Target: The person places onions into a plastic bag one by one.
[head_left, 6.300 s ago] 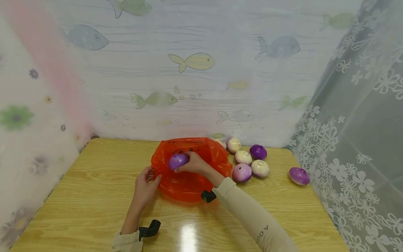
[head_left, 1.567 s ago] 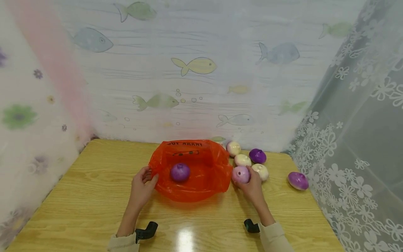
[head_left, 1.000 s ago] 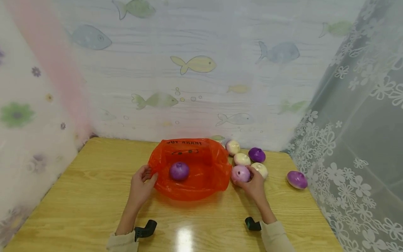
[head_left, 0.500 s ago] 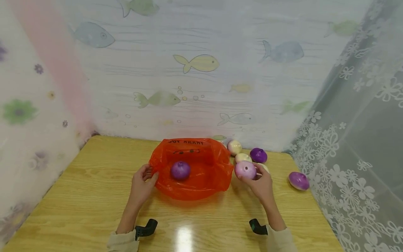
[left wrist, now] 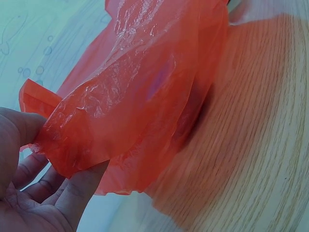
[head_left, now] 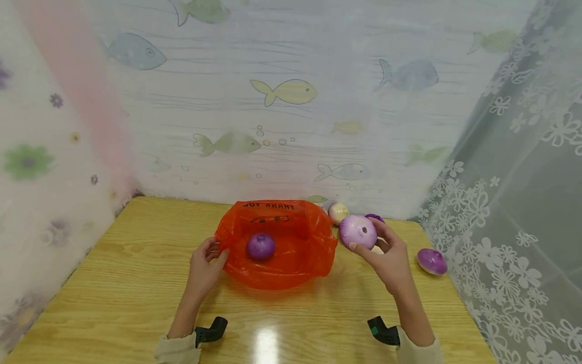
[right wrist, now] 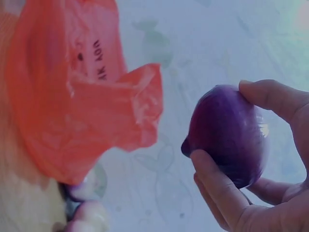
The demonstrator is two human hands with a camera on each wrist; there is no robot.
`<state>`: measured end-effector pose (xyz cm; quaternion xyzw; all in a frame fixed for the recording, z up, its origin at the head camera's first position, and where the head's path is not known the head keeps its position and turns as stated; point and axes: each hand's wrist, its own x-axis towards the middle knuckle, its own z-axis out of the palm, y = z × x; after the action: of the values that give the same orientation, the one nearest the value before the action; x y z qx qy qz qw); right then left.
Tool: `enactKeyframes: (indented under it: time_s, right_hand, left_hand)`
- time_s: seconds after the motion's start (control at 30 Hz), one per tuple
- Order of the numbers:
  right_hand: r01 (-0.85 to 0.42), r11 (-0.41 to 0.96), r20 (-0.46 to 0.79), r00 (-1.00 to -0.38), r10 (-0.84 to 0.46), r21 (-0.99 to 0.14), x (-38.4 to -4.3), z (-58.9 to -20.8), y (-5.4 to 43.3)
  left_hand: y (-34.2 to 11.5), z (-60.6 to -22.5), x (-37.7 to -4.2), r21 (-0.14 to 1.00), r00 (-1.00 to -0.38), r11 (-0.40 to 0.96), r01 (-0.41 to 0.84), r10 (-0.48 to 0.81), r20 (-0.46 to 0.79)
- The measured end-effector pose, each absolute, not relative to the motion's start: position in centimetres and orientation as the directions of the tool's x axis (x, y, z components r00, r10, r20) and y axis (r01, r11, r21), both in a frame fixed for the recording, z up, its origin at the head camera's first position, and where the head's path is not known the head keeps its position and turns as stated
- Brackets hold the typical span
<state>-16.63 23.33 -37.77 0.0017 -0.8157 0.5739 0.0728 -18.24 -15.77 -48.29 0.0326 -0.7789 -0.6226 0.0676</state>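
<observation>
My left hand (head_left: 205, 265) pinches the left edge of an open red plastic bag (head_left: 291, 275); the left wrist view shows the crumpled film (left wrist: 72, 140) between thumb and fingers. A purple onion (head_left: 261, 246) lies inside the bag. To the right of the bag, my right hand (head_left: 392, 259) grips a light purple onion (head_left: 356, 231) between thumb and fingertips, raised above the table. In the right wrist view that onion (right wrist: 224, 137) hangs apart from the bag, its pointed end toward it.
Behind the held onion stand a white-and-purple onion (head_left: 338, 211) and a dark purple onion (head_left: 375, 218), partly hidden. A pale onion (head_left: 377, 249) shows just beneath it. Another purple onion (head_left: 432, 261) lies near the wooden table's (head_left: 136, 288) right edge. A fish-print curtain (head_left: 282, 151) hangs behind.
Earlier my right hand set a purple onion inside the bag, then reached to the group on the right. It has since lifted the light purple onion off the table. My left hand stays put.
</observation>
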Motion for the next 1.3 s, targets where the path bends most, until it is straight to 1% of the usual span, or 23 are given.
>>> enactKeyframes:
  time_s: [0.27,0.47,0.6,0.87,1.03,1.3]
  right_hand:
    - [-0.184,0.310,0.161,-0.982,-0.100,-0.933,-16.2,-36.3,22.0]
    - [-0.178,0.277,0.128,-0.974,-0.189,-0.944,-17.1,-35.8,19.4]
    - [-0.198,0.279,0.134,-0.964,-0.231,-0.940,-18.3,-35.7,17.3]
    - [-0.215,0.351,0.115,-0.952,-0.284,-0.911,-20.0,-36.6,13.7]
    - [-0.221,0.427,0.083,-0.944,-0.318,-0.877,-20.2,-38.0,12.0]
    - [-0.235,0.471,0.034,-0.917,-0.398,-0.850,-20.2,-40.0,9.3]
  left_hand:
    - [-15.6,-48.3,-18.3,0.976,-0.988,0.213,0.046,-0.134,0.076]
    - [-15.7,-48.3,-18.4,0.976,-0.988,0.215,0.042,-0.137,0.073]
    - [-15.8,-48.4,-18.5,0.976,-0.987,0.214,0.051,-0.136,0.081]
    - [-15.6,-48.3,-18.5,0.975,-0.987,0.214,0.063,-0.130,0.092]
    - [-15.4,-48.5,-18.3,0.973,-0.989,0.226,0.053,-0.124,0.083]
    - [-15.1,-48.7,-18.2,0.967,-0.988,0.251,0.035,-0.135,0.071]
